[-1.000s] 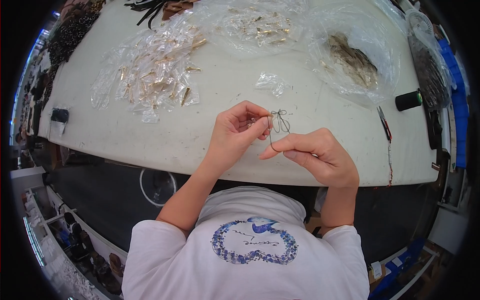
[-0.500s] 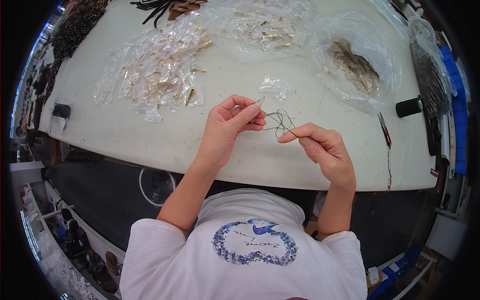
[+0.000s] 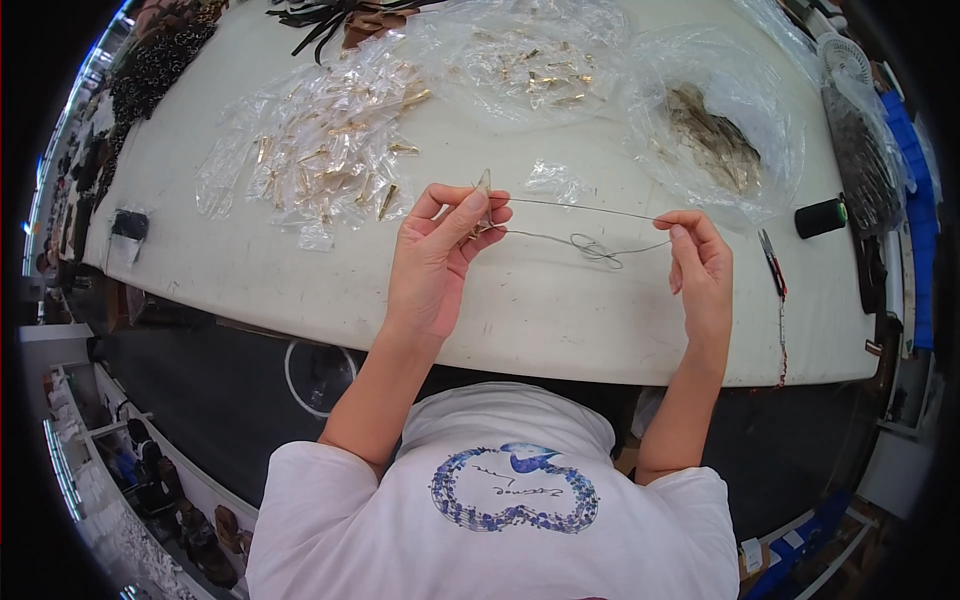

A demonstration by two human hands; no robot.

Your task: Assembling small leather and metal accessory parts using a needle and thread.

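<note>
Over the near half of the white table, my left hand (image 3: 440, 235) pinches a small, translucent, pointed piece (image 3: 486, 182) between thumb and fingers. A bit of gold shows beneath it, mostly hidden by the fingertips. Dark thread (image 3: 585, 208) runs from this hand across to my right hand (image 3: 702, 250), which is closed on it with thumb and forefinger. The upper strand is drawn nearly straight. Below it, the second strand sags and carries a small tangle of loops about midway. Just beyond the thread lies a small clear plastic bag (image 3: 555, 182).
A heap of small clear bags with gold-coloured pieces (image 3: 335, 150) covers the table's far left. Behind are more bagged gold pieces (image 3: 545, 75) and an open plastic bag of brownish translucent pieces (image 3: 715, 140). Snips (image 3: 772, 262) and a black thread spool (image 3: 820, 218) lie right.
My right hand has moved right and slightly up, drawing out the thread that was loosely looped between the hands. My left hand has shifted a little left, and its pointed piece now stands more upright.
</note>
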